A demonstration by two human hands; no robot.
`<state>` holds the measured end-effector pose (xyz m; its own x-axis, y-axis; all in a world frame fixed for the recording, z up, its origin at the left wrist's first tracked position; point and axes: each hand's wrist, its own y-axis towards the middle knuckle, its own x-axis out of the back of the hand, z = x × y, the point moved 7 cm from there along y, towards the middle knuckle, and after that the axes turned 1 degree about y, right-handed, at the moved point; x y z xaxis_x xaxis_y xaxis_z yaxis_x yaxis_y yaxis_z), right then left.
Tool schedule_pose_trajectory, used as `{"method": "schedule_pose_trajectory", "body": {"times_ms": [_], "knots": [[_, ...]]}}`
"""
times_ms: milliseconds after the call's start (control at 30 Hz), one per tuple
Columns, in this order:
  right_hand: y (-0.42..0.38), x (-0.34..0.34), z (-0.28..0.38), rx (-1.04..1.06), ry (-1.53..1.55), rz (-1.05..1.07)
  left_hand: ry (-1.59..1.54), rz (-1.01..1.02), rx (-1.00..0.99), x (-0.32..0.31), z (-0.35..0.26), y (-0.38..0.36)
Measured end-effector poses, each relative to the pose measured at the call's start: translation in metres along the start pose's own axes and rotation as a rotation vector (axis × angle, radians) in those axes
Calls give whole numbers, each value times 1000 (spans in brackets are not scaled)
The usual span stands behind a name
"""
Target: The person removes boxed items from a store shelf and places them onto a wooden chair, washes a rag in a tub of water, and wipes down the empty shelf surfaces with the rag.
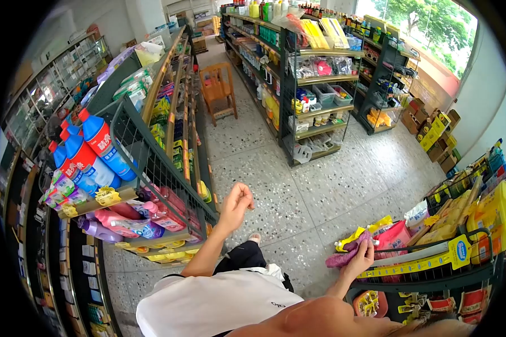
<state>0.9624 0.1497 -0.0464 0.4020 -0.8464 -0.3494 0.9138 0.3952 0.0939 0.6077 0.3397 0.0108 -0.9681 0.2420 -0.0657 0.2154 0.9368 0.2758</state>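
Observation:
My left hand (237,205) is raised over the speckled floor near the middle of the view, its fingers curled in, and whatever it may hold is too small to make out. At the lower right, my right hand (364,256) grips a crumpled purple cloth (343,259). The cloth is beside the front edge of a wire shelf basket (421,269), close to a pink package (393,238) and a yellow package (380,223).
On the left, a shelf end (104,201) bears blue bottles with red caps (103,144) and pink bottles (166,215). A wooden chair (217,89) stands in the aisle. Beyond are stocked shelves (320,78) and cardboard boxes (415,115) by the right wall.

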Motion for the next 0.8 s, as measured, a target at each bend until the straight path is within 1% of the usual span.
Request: {"method": "schedule_pose_trajectory", "body": {"times_ms": [167,267,300,433,500,600,800], "knots": [[19,33,-16,47,-87,-82,24,87,-51,-19,2,20],[17,30,-16,18,-28,-142,39,129,-66,-25,6,33],[18,30,-20,14,-24,-129,47,140,-71,-26,8,37],[23,15,-36,-4,1,-163,47,122,-44,-13,25,61],[28,-3,-41,-21,0,-171,25,92,-34,-2,32,79],[42,-38,-51,2,-86,-170,4,64,-69,20,42,109],[74,-143,-84,-1,-54,-18,82,-53,-53,75,62,172]]}}
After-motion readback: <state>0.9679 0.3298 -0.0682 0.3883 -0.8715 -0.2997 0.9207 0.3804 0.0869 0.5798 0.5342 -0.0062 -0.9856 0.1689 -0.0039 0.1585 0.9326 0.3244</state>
